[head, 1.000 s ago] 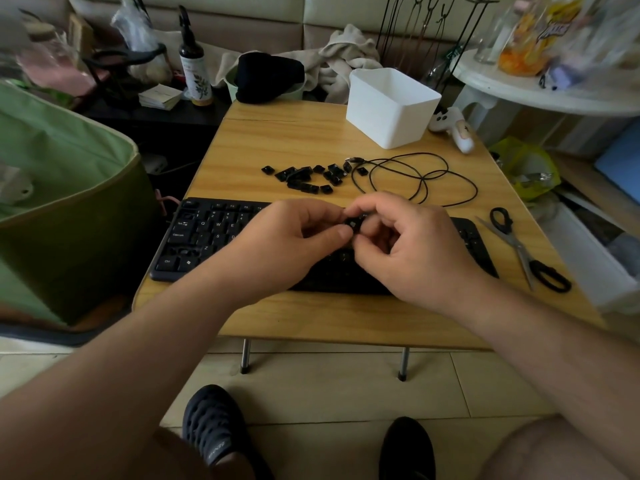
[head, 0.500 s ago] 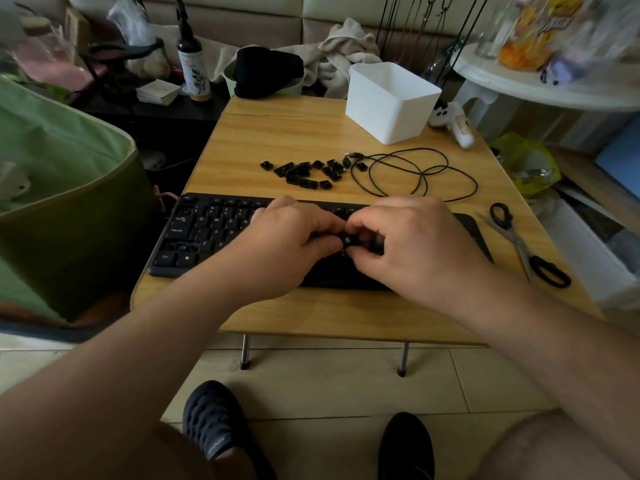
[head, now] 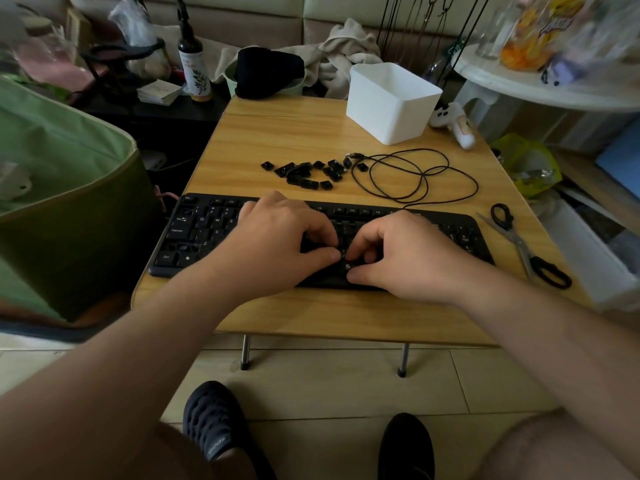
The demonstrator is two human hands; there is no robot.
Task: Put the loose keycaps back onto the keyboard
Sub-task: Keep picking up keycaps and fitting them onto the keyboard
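A black keyboard (head: 194, 233) lies across the near part of a low wooden table (head: 277, 133). Several loose black keycaps (head: 306, 173) sit in a cluster just behind it. My left hand (head: 277, 244) and my right hand (head: 408, 254) are both down on the middle of the keyboard, fingertips meeting. Between their thumbs and curled fingers they pinch a small black keycap (head: 344, 261) with a pale mark, low against the key rows. The hands hide the keyboard's middle keys.
A coiled black cable (head: 415, 174) lies behind the keyboard's right half. Black-handled scissors (head: 530, 251) lie at the right edge. A white plastic tub (head: 391, 102) stands at the back right. A green fabric bin (head: 62, 188) is left of the table.
Both hands, holding the keycap between them, have dropped from just above the keyboard down onto its middle rows. The keycap cluster has not moved.
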